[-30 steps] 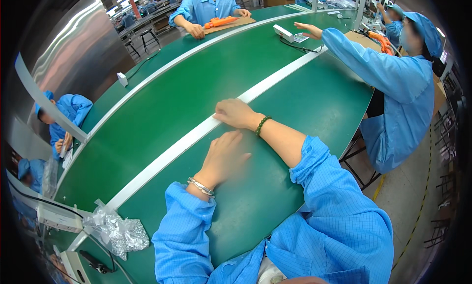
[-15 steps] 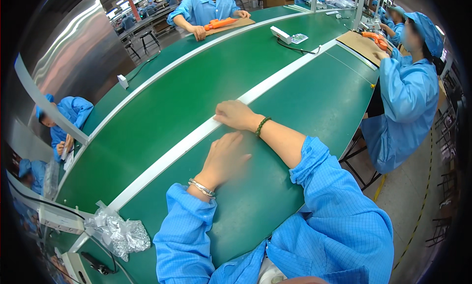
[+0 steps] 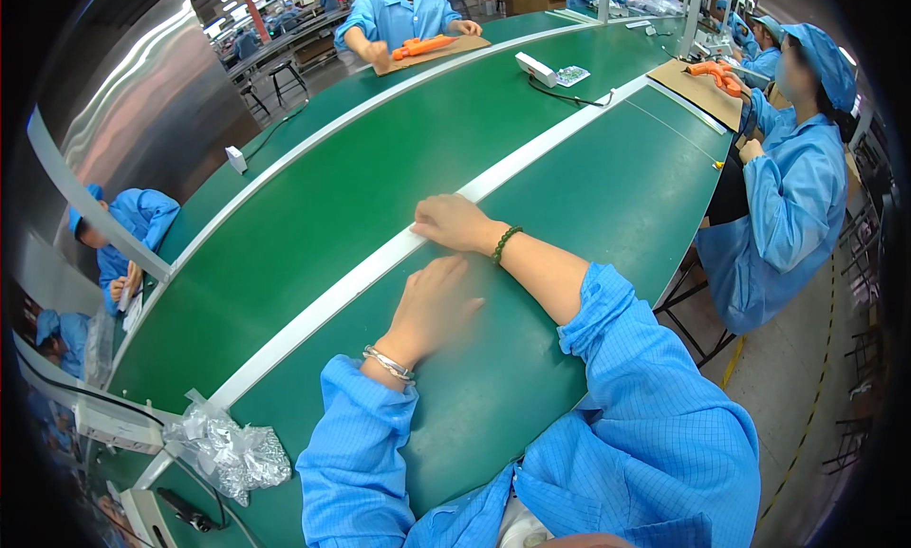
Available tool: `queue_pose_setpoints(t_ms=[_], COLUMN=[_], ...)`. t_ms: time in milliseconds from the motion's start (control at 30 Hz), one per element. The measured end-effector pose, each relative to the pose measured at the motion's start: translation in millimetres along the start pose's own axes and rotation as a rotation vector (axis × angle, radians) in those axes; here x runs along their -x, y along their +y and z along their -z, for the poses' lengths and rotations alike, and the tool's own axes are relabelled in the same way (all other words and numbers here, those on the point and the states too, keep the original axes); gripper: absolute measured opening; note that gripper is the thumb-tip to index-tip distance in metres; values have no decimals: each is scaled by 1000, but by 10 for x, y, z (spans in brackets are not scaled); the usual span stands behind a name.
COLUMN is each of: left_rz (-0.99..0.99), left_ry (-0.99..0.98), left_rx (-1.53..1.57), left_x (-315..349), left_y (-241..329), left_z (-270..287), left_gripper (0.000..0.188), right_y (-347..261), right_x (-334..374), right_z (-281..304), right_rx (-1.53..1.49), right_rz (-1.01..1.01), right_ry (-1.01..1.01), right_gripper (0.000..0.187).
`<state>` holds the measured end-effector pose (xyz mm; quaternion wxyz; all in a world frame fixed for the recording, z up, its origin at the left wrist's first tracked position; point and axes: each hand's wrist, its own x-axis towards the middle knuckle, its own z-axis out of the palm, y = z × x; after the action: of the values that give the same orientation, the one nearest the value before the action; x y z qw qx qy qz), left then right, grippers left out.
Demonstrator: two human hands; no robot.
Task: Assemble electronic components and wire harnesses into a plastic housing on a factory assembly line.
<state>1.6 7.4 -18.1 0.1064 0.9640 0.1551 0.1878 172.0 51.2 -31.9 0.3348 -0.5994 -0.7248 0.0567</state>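
My left hand [image 3: 429, 306] rests palm down over the green tabletop [image 3: 503, 377], its thumb apart from the fingers and nothing in it. A silver bangle [image 3: 388, 362] circles that wrist. Just beyond it, my right hand [image 3: 458, 222] lies with loosely bent fingers on the white rail [image 3: 332, 297] that divides the green surface. No object shows in the right hand, though its fingertips are partly hidden. A dark green bead bracelet [image 3: 508, 245] is on the right wrist. The hands are close together, and the area around the left thumb is blurred.
A clear bag of small silvery parts [image 3: 242, 453] lies at the lower left beside a white power strip [image 3: 119, 427] and cables. Farther off are a white box [image 3: 537, 70] and circuit board [image 3: 572, 75]. Co-workers sit across and right, with orange tools [image 3: 422, 47] on cardboard [image 3: 688, 91].
My hands stay in place. The co-worker on the right has drawn a hand back from the cardboard, and the orange tool there has shifted left. The person across has moved a hand slightly.
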Motion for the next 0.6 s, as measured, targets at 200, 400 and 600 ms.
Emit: queue_pose_setpoints(t_ms=[200,400,600], left_rz=[-13,-7,-9], left_ry=[21,8,16], left_rx=[-15,-6,-5], left_x=[21,11,23], left_y=[-6,-15,-11], left_z=[-1,-18,-19], left_gripper=[50,50,49], right_y=[-18,-3,-2], right_x=[-7,9,7], right_z=[4,5,-10], right_rx=[15,5,5], right_rz=[14,11,27], right_ry=[-1,-7,1], right_gripper=[21,21,20])
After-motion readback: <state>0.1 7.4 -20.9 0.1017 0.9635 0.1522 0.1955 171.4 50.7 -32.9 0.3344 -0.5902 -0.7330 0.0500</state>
